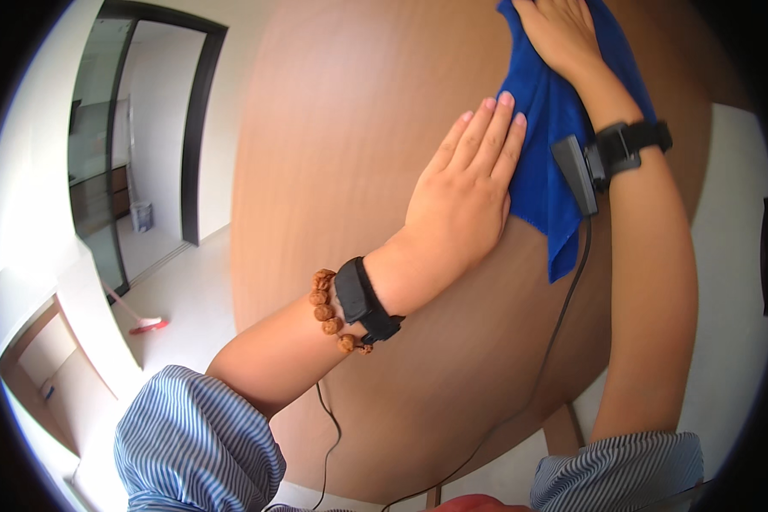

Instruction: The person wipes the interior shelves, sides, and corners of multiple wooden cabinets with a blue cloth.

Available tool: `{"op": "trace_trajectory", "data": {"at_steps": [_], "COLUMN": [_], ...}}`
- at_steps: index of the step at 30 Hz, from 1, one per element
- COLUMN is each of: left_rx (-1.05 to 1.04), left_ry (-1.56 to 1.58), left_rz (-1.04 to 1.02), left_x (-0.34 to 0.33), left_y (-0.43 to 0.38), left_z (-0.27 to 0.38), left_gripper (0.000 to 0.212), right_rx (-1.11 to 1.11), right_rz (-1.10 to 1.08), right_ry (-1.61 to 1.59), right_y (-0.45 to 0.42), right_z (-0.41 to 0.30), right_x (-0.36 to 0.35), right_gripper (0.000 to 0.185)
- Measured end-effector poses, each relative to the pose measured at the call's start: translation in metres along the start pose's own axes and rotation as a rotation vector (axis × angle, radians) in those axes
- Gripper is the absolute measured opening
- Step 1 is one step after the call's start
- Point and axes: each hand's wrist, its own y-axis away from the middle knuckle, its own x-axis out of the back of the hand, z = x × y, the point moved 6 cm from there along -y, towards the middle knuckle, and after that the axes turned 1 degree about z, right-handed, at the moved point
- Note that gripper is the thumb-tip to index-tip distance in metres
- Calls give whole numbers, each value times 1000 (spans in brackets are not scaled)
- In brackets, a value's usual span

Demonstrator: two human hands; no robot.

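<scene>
A blue cloth (537,185) lies in loose folds on the wooden tabletop (333,160). My right hand (560,32) holds the cloth down near the upper edge of the view, where its fingertips are cut off. My left hand (464,185) rests palm down, fingers stretched out, and its fingertips reach the cloth's left border. Nothing is gripped in it. Each wrist wears a black strap; the right strap carries a dark grey device (576,176) with a cable. A beaded bracelet (323,312) sits beside the left strap.
One thin black cable (553,339) runs from the right wrist across the table towards me; another cable (333,422) hangs below my left forearm. On the floor to the left is a red-and-white broom head (148,325). A bucket (142,216) stands beyond the dark-framed sliding door (192,128).
</scene>
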Motion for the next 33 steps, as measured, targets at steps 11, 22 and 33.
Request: {"op": "trace_trajectory", "data": {"at_steps": [11,22,33], "left_rx": [282,442,874], "left_ry": [-248,-494,437], "left_rz": [-67,-398,-401], "left_x": [3,-2,-12], "left_y": [153,342,442], "left_z": [-120,-161,-144], "left_gripper": [56,49,39], "right_rx": [449,490,327], "right_rz": [26,76,-537], "right_ry": [-384,-504,-1056], "right_y": [58,257,481], "right_z": [-215,-323,-404], "right_x": [-57,-67,-73], "right_gripper": [55,36,44]}}
